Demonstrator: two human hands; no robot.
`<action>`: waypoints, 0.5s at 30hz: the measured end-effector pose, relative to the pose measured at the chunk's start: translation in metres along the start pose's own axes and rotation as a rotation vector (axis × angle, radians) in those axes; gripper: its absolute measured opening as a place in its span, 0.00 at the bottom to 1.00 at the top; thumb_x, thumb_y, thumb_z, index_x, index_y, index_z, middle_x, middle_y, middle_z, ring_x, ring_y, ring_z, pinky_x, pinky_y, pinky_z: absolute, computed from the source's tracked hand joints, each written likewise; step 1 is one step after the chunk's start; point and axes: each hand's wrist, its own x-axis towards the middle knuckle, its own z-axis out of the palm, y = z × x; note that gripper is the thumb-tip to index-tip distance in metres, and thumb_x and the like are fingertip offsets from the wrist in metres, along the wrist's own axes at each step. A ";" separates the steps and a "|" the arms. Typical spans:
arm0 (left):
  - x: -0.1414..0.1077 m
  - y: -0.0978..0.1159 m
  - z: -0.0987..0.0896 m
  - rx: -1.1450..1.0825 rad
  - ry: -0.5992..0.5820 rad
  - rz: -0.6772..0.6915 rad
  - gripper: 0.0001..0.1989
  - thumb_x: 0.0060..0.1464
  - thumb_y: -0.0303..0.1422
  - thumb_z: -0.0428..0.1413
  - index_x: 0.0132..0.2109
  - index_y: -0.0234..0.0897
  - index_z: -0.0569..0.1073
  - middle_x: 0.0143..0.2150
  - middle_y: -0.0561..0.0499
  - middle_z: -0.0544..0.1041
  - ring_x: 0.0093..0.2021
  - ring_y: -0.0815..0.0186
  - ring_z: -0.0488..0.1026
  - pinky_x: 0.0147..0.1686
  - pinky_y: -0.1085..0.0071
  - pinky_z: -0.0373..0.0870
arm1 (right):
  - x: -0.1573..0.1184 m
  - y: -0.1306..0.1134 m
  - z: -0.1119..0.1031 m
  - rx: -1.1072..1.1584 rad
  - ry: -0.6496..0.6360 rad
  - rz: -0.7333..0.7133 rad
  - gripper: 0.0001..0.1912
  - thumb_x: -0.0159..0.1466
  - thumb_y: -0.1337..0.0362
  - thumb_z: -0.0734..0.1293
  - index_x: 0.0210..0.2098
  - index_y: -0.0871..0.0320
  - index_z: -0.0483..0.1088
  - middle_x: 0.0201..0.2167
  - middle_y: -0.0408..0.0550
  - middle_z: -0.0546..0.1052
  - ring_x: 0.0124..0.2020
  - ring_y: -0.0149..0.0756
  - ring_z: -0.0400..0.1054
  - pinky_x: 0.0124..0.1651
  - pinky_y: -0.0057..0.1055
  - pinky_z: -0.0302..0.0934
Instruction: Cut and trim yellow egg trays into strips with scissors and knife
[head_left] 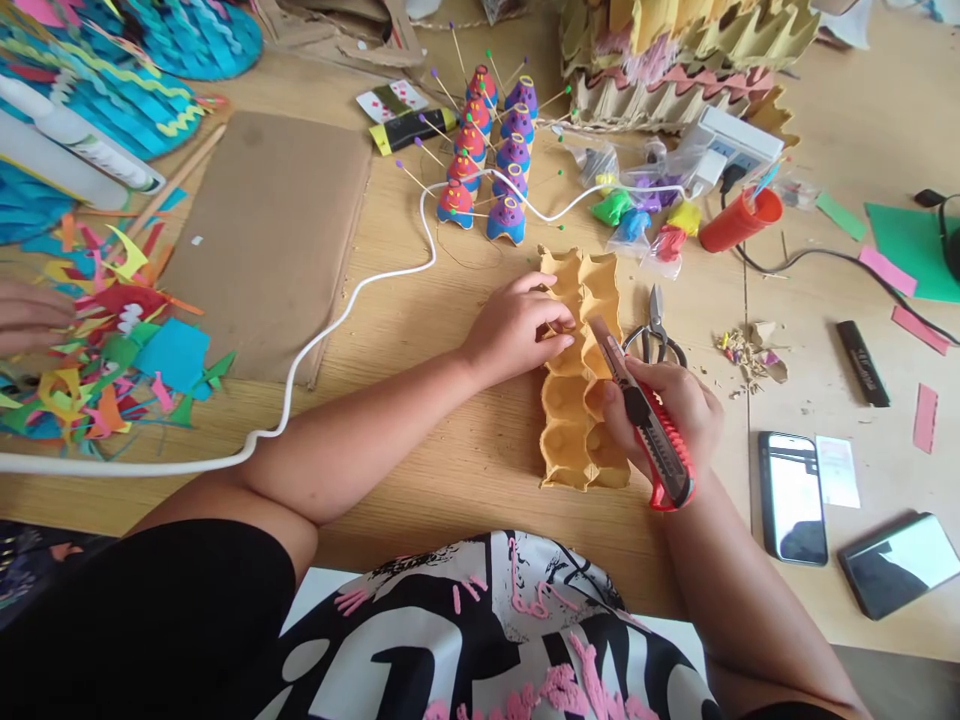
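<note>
A yellow egg carton strip (564, 400) with two rows of cups lies lengthwise on the table in front of me. My left hand (519, 325) rests on its left side, fingers curled over the cups and holding it. My right hand (675, 405) is closed round a red and black utility knife (651, 425), whose blade end points up and left over the carton's right row. Whether the blade touches the carton I cannot tell. Just beyond the right hand lies a pair of scissors (655, 325) with dark handles, partly hidden.
Painted egg-cup figures (480, 150) with pin antennae stand ahead. A white cable (360, 290) crosses my left arm. Cardboard (262, 240), paper scraps (112, 350) and another person's hand (30, 318) are left. Right are clay bags (637, 215), a power strip (731, 145) and phones (793, 500).
</note>
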 end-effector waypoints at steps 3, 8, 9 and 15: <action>0.000 -0.001 0.000 -0.004 0.003 0.005 0.06 0.51 0.30 0.66 0.39 0.38 0.82 0.33 0.50 0.83 0.63 0.48 0.72 0.59 0.56 0.71 | 0.001 -0.002 -0.001 -0.004 -0.005 -0.065 0.14 0.60 0.65 0.72 0.45 0.51 0.70 0.29 0.44 0.80 0.24 0.37 0.73 0.29 0.36 0.66; 0.000 0.000 0.001 0.005 -0.003 0.008 0.04 0.52 0.30 0.65 0.38 0.39 0.82 0.33 0.50 0.82 0.63 0.48 0.72 0.59 0.55 0.70 | 0.003 -0.004 -0.002 0.008 -0.069 -0.081 0.14 0.59 0.67 0.71 0.44 0.52 0.68 0.28 0.44 0.78 0.24 0.36 0.70 0.27 0.34 0.62; 0.000 0.000 0.000 0.004 -0.002 0.009 0.04 0.52 0.30 0.65 0.38 0.39 0.82 0.33 0.50 0.82 0.63 0.48 0.72 0.59 0.55 0.70 | 0.003 -0.004 -0.003 0.001 -0.079 -0.082 0.14 0.59 0.66 0.71 0.44 0.52 0.68 0.28 0.44 0.78 0.24 0.37 0.70 0.27 0.34 0.62; 0.000 0.000 0.000 0.002 -0.013 0.012 0.04 0.53 0.30 0.65 0.38 0.39 0.82 0.35 0.50 0.83 0.63 0.48 0.72 0.60 0.55 0.70 | 0.003 -0.008 0.000 -0.119 -0.170 -0.139 0.12 0.60 0.66 0.68 0.44 0.52 0.66 0.29 0.45 0.77 0.28 0.39 0.69 0.32 0.35 0.62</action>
